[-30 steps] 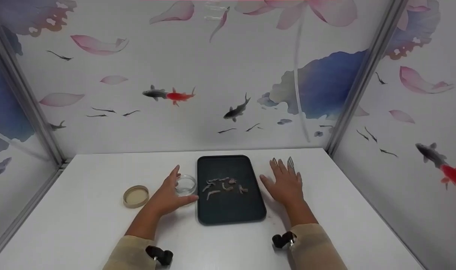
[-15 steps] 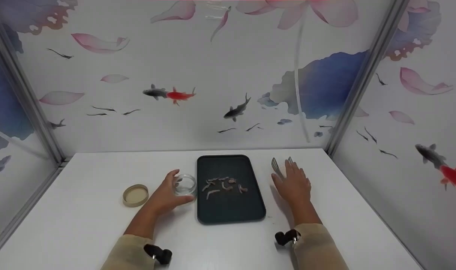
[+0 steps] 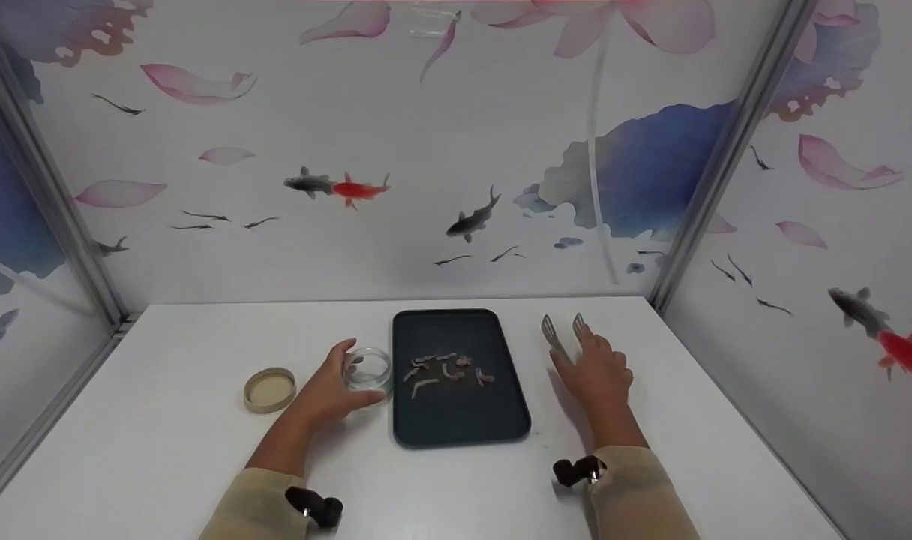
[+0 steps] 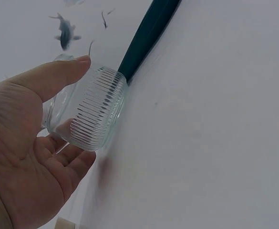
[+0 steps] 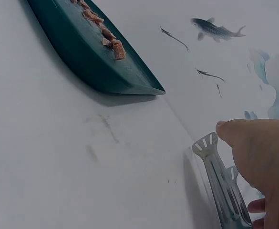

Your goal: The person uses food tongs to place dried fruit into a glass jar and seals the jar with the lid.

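Presently holding the glass jar [image 4: 98, 107] with the left grip [image 3: 327, 392], having the thumb on one side and the fingers on the other, and with the open mouth turned upward. Probably held so by the side to give it steadiness without covering the opening. Placed just beside the left edge of the dark green tray [image 3: 463, 424]; from these views, not possible to say if touching it. Perhaps set so close for having the jar and the brown pieces [image 5: 119, 50] together within easy reach. Lying, in the case of these pieces, around the middle of the tray, loosely scattered, and likely protected by its raised rim from slipping onto the counter [image 3: 426, 495]. On the right side of the tray, having the right grip [image 3: 597, 371] over the metal tongs [image 5: 219, 186], with thumb and fingers about them; cannot tell if already squeezing or only lying loosely around. Pointing the two parted tips toward the far edge, probably for leaving the handle end near to the palm. Farther to the left, showing also a beige lid [image 3: 270, 390], laid with its hollow side up, well apart from the tray, perhaps for not standing in the way of the left grip.
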`<state>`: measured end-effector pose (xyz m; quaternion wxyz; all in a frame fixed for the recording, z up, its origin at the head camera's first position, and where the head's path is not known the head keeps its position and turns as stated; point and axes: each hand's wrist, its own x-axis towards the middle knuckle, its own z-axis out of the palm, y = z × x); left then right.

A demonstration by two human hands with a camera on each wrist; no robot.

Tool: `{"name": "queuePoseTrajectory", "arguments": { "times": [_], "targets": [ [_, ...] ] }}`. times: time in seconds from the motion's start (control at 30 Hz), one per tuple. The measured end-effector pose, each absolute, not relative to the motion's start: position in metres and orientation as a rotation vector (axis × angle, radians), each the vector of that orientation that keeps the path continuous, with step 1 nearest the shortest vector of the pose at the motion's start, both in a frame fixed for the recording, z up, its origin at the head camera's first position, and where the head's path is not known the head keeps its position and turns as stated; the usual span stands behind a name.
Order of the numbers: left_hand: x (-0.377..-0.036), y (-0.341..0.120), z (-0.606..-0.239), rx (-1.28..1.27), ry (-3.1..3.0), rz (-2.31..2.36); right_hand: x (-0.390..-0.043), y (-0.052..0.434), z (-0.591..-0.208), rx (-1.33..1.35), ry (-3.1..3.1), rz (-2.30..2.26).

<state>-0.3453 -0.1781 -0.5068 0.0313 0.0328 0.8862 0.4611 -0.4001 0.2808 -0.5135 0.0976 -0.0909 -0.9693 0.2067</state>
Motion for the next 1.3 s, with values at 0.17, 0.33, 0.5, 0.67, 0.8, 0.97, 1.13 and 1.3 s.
{"name": "queuePoseTrajectory", "arguments": {
  "times": [0.17, 0.33, 0.5, 0.67, 0.8, 0.97, 1.13, 1.3],
  "targets": [
    [-0.345, -0.178, -0.506, 0.09, 2.722, 1.424, -0.398, 0.282, -0.514, -0.302, -2.88, 0.605],
    [-0.344, -0.178, -0.506, 0.088, 2.717, 1.406, -0.394, 0.281, -0.516, -0.336, -2.893, 0.604],
    [-0.344, -0.179, -0.504, 0.079, 2.719, 1.403, -0.391, 0.277, -0.519, -0.358, -2.887, 0.64],
    [-0.346, -0.179, -0.505, 0.077, 2.717, 1.405, -0.388, 0.273, -0.521, -0.378, -2.883, 0.678],
    [-0.346, -0.178, -0.506, 0.067, 2.713, 1.414, -0.388, 0.274, -0.522, -0.373, -2.873, 0.664],
    [-0.345, -0.178, -0.505, 0.074, 2.737, 1.393, -0.39, 0.275, -0.523, -0.376, -2.878, 0.639],
    [-0.343, -0.178, -0.504, 0.073, 2.748, 1.386, -0.391, 0.276, -0.524, -0.358, -2.873, 0.631],
    [-0.343, -0.178, -0.504, 0.073, 2.744, 1.4, -0.388, 0.276, -0.521, -0.311, -2.862, 0.629]
  ]
}}
